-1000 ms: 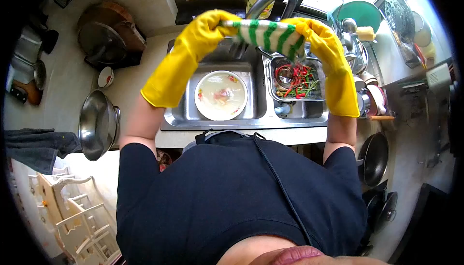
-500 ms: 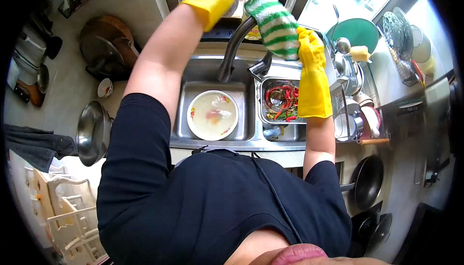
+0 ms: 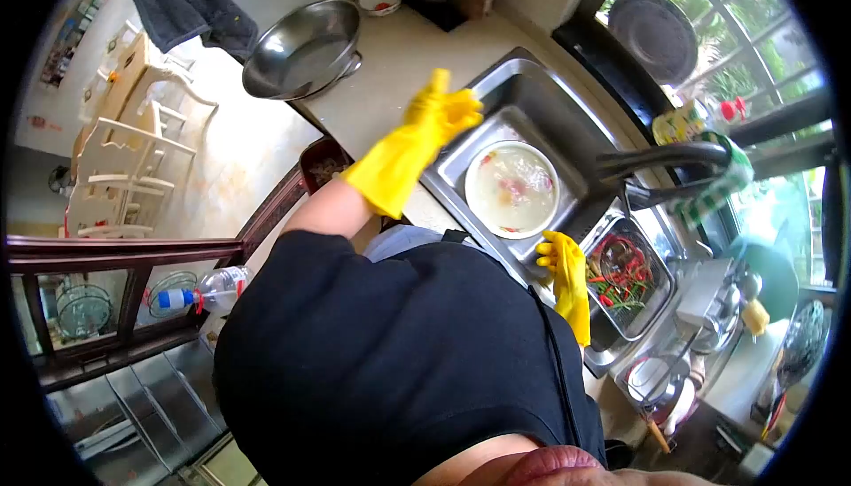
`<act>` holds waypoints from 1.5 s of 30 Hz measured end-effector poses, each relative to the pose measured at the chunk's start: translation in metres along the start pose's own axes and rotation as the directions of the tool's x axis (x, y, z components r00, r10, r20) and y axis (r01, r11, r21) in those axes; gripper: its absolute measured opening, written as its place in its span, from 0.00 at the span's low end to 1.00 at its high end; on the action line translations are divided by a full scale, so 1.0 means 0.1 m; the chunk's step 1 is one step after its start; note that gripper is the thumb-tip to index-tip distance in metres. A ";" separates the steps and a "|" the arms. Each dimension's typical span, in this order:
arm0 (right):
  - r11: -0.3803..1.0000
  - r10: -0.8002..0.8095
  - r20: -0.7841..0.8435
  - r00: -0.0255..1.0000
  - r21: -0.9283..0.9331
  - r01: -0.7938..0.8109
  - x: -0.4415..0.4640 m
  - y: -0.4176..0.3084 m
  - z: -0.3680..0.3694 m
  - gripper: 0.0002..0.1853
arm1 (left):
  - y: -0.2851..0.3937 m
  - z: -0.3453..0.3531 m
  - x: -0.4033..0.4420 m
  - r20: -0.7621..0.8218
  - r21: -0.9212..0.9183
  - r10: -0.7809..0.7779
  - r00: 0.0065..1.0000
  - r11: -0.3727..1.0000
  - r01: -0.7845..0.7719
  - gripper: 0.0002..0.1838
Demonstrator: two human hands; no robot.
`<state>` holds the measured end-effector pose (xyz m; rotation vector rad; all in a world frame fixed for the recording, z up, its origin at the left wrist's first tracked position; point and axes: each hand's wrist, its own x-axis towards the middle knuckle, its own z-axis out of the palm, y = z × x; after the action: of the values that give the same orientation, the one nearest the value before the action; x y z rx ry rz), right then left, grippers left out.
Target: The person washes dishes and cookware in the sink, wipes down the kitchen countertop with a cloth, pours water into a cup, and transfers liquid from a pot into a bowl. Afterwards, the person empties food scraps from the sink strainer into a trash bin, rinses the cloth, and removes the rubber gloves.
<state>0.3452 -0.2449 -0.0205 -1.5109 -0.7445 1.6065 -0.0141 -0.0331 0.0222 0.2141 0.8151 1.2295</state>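
My left hand [image 3: 441,114], in a yellow rubber glove, is raised over the counter by the sink's left edge. Its fingers are apart and nothing is in them. Lower down, my right hand [image 3: 565,266] wears the same kind of glove. It hovers at the front of the sink between a white bowl [image 3: 496,186] and a basket of peppers [image 3: 634,300], fingers loosely apart and holding nothing. Cloudy water fills the bowl, which stands in the large sink basin [image 3: 581,145]. The green-and-white striped cloth [image 3: 727,176] hangs by the dark faucet [image 3: 660,163], partly hidden behind it.
A metal wok [image 3: 306,52] and a small bowl [image 3: 380,0] sit on the left counter. Beyond the sink, a bottle with a red cap [image 3: 731,110] stands by the window. Dishes and a green basin [image 3: 769,273] crowd the right side. A plastic bottle [image 3: 222,289] is at lower left.
Both hands have let go of the striped cloth, which now hangs by the faucet. They have come down and back toward my body. The view has turned to the left.
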 end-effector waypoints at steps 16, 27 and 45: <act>0.988 -0.015 0.465 0.885 -0.128 0.084 1.17 -0.78 2.51 0.24 | 2.22 -2.83 0.06 -0.197 -0.404 0.006 0.980 0.911 -0.087 0.32; 0.975 -0.074 0.453 0.888 -0.152 0.159 2.05 -0.76 3.37 0.20 | 2.51 -2.88 -0.34 -0.438 -0.061 0.067 0.897 0.993 -0.104 0.07; 0.630 0.229 0.391 0.892 -0.758 0.170 3.03 -1.62 5.20 0.29 | 3.20 -2.54 -0.89 -0.430 0.071 0.092 0.898 0.995 -0.068 0.23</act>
<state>-0.1372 0.1484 0.0183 -1.7102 -1.9053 1.7841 -0.4291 -0.0678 0.0597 0.0138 1.2368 1.3558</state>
